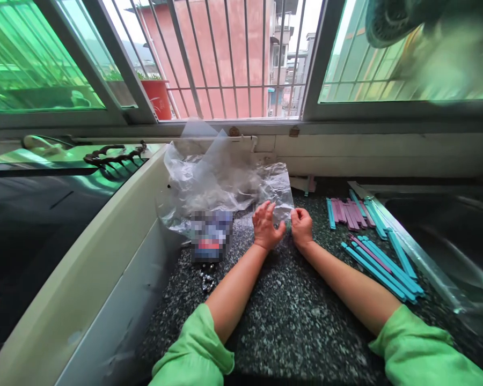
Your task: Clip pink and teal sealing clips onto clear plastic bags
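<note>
A heap of clear plastic bags (209, 185) lies on the speckled dark countertop (290, 311), against the back wall. My right hand (301, 225) pinches the right front corner of the plastic between thumb and fingers. Just left of it, my left hand (267, 225) rests over the sheet's front edge with its fingers spread. A small blue and red item (212, 236), blurred out, sits left of my left hand. In front of that item lie several small shiny metal pieces (206, 279), too small to name.
Purple strips (348, 213) and turquoise strips (386, 268) lie in groups to the right, beside a metal sink (446, 236). A gas stove (44, 214) with a dark pot support (115, 155) stands left. Behind is a barred window (225, 59).
</note>
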Demonstrator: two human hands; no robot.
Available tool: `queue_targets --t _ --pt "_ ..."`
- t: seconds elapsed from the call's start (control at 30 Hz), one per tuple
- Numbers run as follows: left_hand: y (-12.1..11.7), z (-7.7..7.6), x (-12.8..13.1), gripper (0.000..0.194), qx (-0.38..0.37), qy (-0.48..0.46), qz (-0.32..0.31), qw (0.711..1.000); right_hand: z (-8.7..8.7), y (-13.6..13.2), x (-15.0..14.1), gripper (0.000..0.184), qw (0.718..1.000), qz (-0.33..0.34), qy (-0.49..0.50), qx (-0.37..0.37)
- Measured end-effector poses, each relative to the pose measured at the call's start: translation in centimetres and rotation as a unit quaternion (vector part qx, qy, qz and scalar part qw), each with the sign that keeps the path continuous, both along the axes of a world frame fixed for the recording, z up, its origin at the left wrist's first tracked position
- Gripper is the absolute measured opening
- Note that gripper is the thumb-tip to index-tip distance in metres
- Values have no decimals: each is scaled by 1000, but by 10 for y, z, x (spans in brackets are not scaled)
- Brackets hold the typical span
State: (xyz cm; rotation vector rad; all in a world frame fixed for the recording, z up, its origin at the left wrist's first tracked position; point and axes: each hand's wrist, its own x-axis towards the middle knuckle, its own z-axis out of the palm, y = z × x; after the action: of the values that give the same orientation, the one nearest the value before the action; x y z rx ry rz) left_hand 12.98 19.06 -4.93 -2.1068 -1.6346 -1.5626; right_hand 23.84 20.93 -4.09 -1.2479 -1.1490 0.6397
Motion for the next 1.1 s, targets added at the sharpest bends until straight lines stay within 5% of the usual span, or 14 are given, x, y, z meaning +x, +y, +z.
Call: queue_targets --t 0.1,0.3,0.4,0.53,0.63,0.73,0.9,1.0,1.1 --pt "-26 1 4 54 -2 113 -41 993 -2 -32 26 29 999 27 13 -19" --pt "-59 8 -8 11 -2 232 -80 969 1 -95 78 29 994 90 -14 -56" --pt "-78 10 -15 12 32 255 -88 962 4 -112 108 20 985 87 -149 -19" --pt "-102 14 -16 13 75 292 -102 948 4 -116 128 28 891 75 -437 98" --pt "-115 18 -11 14 90 314 -124 937 2 -114 123 32 827 109 -534 137" --pt "-125 22 -7 16 84 330 -165 926 1 -112 116 26 797 132 -570 149" --pt "-123 30 -22 32 75 262 -313 910 0 -114 119 23 831 141 -515 157" --pt "-105 30 -41 37 17 177 -247 953 1 -115 124 19 878 145 -434 137" --pt "-84 23 -53 42 -18 212 -174 961 4 -114 127 14 919 156 -345 108"
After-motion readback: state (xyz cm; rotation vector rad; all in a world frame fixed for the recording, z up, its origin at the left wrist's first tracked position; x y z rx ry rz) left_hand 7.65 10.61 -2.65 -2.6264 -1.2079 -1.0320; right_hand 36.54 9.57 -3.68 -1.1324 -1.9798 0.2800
